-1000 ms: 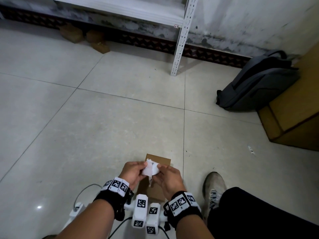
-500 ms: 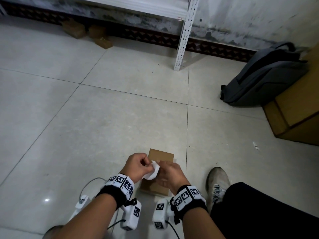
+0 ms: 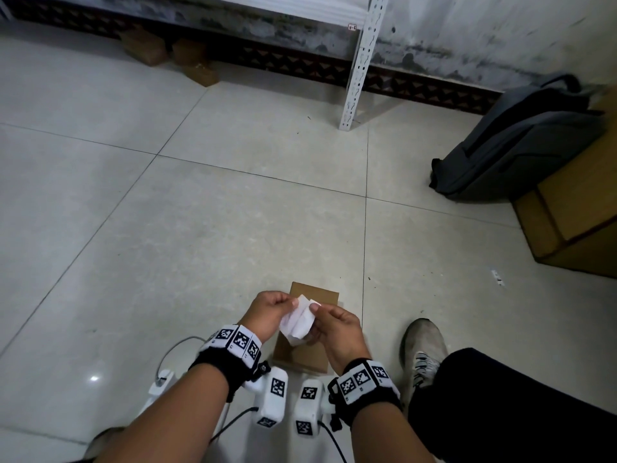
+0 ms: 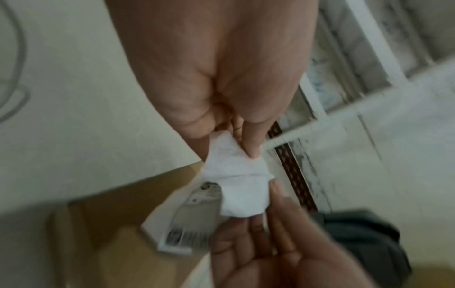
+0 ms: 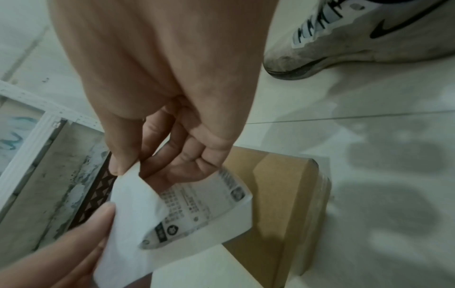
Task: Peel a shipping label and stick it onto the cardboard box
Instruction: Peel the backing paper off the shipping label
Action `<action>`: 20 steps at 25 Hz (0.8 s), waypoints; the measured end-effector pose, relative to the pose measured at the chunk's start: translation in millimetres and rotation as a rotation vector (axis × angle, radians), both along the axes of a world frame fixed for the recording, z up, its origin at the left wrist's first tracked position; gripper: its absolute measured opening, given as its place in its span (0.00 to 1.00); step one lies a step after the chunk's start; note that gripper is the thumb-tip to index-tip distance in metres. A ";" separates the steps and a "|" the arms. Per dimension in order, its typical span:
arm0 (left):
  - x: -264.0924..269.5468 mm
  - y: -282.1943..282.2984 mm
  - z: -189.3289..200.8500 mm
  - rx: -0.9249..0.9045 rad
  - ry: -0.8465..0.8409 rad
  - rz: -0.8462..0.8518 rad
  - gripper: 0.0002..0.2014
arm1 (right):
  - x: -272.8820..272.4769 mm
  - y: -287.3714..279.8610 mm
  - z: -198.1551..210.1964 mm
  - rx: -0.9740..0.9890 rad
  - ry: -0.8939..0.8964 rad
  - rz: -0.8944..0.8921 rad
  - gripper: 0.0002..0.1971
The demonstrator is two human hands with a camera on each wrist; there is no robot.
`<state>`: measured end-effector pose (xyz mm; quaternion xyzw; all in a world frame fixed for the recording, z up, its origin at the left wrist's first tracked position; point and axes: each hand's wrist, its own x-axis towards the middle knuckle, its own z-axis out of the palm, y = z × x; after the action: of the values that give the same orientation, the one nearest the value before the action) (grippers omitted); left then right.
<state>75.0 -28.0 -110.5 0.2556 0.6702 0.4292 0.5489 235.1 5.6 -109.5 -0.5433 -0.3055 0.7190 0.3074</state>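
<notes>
the shipping label (image 3: 298, 319), white with black print and a barcode, hangs in the air above the cardboard box (image 3: 314, 295), partly split from its white backing. the left hand (image 3: 267, 310) pinches one curled white layer between thumb and fingers, the rest of its fingers tucked in. the right hand (image 3: 337, 329) pinches the other layer at the top edge, fingers curled behind the printed sheet. the box lies flat on the tiled floor (image 3: 167, 228), just beside a worn white sneaker (image 3: 422, 349). farther off, a grey backpack (image 3: 521, 142) leans on a large carton (image 3: 574, 215), near a white shelf post (image 3: 359, 68).
</notes>
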 end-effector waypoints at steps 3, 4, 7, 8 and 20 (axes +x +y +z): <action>-2.2 0.6 -7.5 -0.016 -0.052 0.086 0.08 | -3.5 1.4 4.9 -0.039 0.042 0.002 0.05; -2.7 0.5 -8.7 -0.019 -0.057 0.104 0.09 | -4.7 1.9 7.9 -0.046 0.049 0.014 0.05; -2.4 1.2 -7.6 -0.037 -0.055 0.146 0.11 | -9.3 2.1 12.2 -0.034 0.046 0.054 0.07; -2.6 1.2 -7.8 -0.047 -0.040 0.149 0.11 | -11.7 1.1 12.6 -0.030 0.037 0.059 0.09; 5.6 4.2 -6.0 -0.050 -0.162 0.250 0.13 | -21.6 5.8 15.6 -0.074 -0.132 -0.095 0.07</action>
<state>80.5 -23.8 -116.5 0.1206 0.6608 0.4967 0.5496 213.6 11.4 -94.0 -0.6143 -0.2719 0.6771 0.3002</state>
